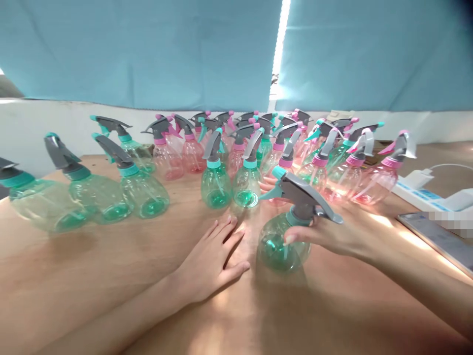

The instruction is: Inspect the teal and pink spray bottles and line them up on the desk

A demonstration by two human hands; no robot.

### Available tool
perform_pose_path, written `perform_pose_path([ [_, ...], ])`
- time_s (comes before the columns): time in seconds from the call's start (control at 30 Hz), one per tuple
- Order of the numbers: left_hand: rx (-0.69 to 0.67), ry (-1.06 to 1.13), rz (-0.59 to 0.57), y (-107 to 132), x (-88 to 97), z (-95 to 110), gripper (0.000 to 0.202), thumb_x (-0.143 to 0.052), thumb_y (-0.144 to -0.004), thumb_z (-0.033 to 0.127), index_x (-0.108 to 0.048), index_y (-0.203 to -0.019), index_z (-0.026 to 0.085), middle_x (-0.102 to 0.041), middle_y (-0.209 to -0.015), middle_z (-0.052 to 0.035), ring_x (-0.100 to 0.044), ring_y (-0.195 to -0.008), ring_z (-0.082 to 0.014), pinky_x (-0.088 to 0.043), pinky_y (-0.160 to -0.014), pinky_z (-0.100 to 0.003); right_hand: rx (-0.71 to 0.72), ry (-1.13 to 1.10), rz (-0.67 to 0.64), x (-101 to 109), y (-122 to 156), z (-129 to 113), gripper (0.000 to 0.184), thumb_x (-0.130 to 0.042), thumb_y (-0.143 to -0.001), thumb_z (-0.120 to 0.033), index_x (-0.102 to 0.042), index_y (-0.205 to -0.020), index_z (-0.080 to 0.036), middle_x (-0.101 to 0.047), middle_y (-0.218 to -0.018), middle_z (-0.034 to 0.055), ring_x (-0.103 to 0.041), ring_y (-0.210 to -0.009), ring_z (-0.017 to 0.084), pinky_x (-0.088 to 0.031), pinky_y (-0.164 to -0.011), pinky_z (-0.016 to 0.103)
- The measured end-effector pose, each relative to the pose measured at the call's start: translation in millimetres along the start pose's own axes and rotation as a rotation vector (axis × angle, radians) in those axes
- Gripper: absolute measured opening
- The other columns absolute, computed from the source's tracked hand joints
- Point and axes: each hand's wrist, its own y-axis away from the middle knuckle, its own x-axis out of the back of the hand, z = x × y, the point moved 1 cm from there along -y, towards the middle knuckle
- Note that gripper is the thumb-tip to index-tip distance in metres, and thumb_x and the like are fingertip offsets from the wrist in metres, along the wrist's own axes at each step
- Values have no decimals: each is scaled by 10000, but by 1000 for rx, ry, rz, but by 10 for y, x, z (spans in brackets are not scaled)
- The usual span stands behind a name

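My right hand (321, 231) is closed around the neck and upper side of a green spray bottle (284, 246) with a grey trigger head and a teal nozzle. That bottle tilts slightly, its nozzle toward the upper left; whether its base touches the table I cannot tell. My left hand (212, 261) lies flat on the wooden table (155, 281), fingers spread, holding nothing. Just beyond its fingertips stand two green spray bottles, one on the left (216, 185) and one on the right (247, 185). Some fingers of my right hand are hidden behind the held bottle.
Several green spray bottles (144, 195) stand at the left. Pink and green ones crowd the back, with a pink bottle (380, 177) at the right end. A white power strip (424, 195) with plugs and a phone (439, 241) lie at the right. Blue curtains (148, 54) hang behind.
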Motion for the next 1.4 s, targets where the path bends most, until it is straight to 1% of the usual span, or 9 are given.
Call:
perform_pose_path([
  [0.1, 2, -17, 19, 54, 5, -7, 627, -483, -973, 529, -437, -1443, 116, -307, -1549, -172, -221, -1444, -336, -208, -1146, -554, 0, 218, -6, 144, 162, 124, 433, -746, -728, -518, -610, -1110, -366, -678, -786, 10, -677, -683, 258, -553, -574, 371],
  [0.2, -10, -33, 51, 168, 27, -39, 556, -482, -988, 464, -448, -1432, 132, -338, -1542, -143, -247, -1441, -307, -232, -1152, -510, -90, 302, -25, 241, 322, 191, 478, -757, -722, -485, -608, -1154, -343, -711, -887, 44, -696, -830, 306, -580, -721, 433],
  [0.33, 23, -86, 92, 367, 56, -133, 528, -448, -1001, 477, -478, -1411, 145, -398, -1511, -126, -317, -1416, -285, -277, -1144, -471, -101, 318, -36, 267, 422, 94, 494, -700, -784, -461, -584, -1241, -313, -704, -1086, 64, -695, -956, 309, -597, -756, 435],
  [0.47, 64, -110, 118, 585, 93, -239, 538, -422, -1006, 490, -492, -1404, 135, -419, -1495, -133, -368, -1389, -290, -312, -1132, -456, -90, 377, -102, 181, 370, -3, 478, -670, -811, -467, -586, -1257, -317, -718, -1076, 71, -696, -974, 333, -600, -745, 473],
  [0.77, 125, -67, 246, 1004, 86, -457, 470, -430, -1006, 458, -544, -1360, 170, -485, -1456, -114, -431, -1351, -297, -349, -1110, -480, -3, 125, -227, -385, -222, -326, 397, -592, -886, -436, -571, -1208, -204, -661, -1188, 114, -616, -1136, 298, -504, -952, 484],
  [0.9, 140, -62, 269, 1140, 102, -540, 443, -470, -991, 432, -551, -1353, 190, -506, -1438, -110, -475, -1319, -302, -374, -1096, -479, 82, 89, -163, -725, -565, -448, 469, -682, -797, -516, -564, -1108, -185, -670, -1112, 110, -645, -1005, 290, -531, -852, 457],
  [1.0, 165, -90, 264, 1233, 166, -587, 432, -466, -987, 426, -569, -1333, 189, -525, -1420, -110, -505, -1294, -298, -395, -1083, -468, 41, 42, -167, -972, -806, -516, 475, -670, -789, -555, -559, -1049, -173, -686, -995, 99, -662, -902, 272, -545, -759, 431],
  [1.07, 182, -106, 257, 1278, 204, -619, 445, -445, -990, 434, -578, -1323, 169, -535, -1410, -118, -511, -1289, -297, -404, -1078, -461, 51, 55, -140, -1098, -953, -565, 504, -673, -790, -541, -551, -1085, -152, -670, -1059, 127, -641, -978, 291, -521, -824, 454],
  [1.4, 196, -86, 232, 1304, 251, -707, 452, -419, -997, 420, -584, -1306, 133, -559, -1387, -125, -533, -1269, -289, -437, -1051, -443, 2, 102, -20, -1346, -1348, -629, 503, -672, -778, -521, -542, -1103, -160, -616, -1177, 158, -578, -1092, 313, -482, -872, 453],
])
